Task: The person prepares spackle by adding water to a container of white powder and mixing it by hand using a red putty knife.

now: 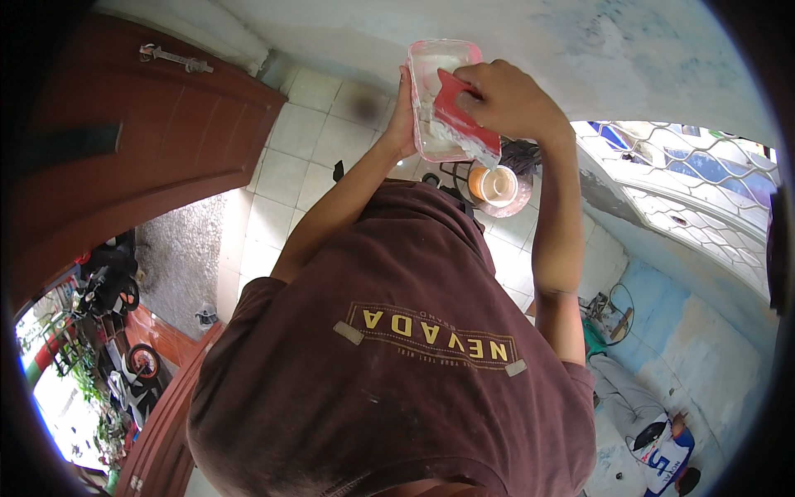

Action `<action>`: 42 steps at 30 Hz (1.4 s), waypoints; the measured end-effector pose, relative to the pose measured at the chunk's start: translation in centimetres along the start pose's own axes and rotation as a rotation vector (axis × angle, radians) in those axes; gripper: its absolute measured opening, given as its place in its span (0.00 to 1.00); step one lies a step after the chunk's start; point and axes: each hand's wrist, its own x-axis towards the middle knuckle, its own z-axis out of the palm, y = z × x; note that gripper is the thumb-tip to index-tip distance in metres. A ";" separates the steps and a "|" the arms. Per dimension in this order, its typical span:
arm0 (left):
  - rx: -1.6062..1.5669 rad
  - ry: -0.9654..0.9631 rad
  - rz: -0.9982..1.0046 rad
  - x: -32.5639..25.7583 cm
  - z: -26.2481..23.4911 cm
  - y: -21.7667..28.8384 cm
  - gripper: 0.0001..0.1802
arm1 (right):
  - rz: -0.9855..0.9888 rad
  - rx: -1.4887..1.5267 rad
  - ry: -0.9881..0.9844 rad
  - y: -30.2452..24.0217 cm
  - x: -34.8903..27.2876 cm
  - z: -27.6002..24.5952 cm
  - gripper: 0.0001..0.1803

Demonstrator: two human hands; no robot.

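My left hand point(402, 124) grips the left side of a shallow rectangular plastic tub point(420, 137) with a pinkish rim. White paste point(439, 60) coats the inside of the tub. In my right hand point(509, 99) is a red putty spreader point(465, 116), pinched at its upper edge between thumb and fingers. The spreader slants over the tub's right side, and thick white paste clings along its lower-left edge. Both hands are held out ahead of my body, close to the wall.
Below the tub, a clear plastic cup point(498, 185) stands over the tiled floor point(302, 132). A pale, patchy wall point(530, 33) rises ahead, with a metal-grilled window point(696, 178) at right. A brown door point(190, 108) stands at left. Another person point(654, 439) is at lower right.
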 end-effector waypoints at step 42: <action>-0.572 -0.170 -0.419 -2.4 -6.6 3.8 0.56 | 0.525 0.070 0.431 -10.2 2.9 11.0 0.14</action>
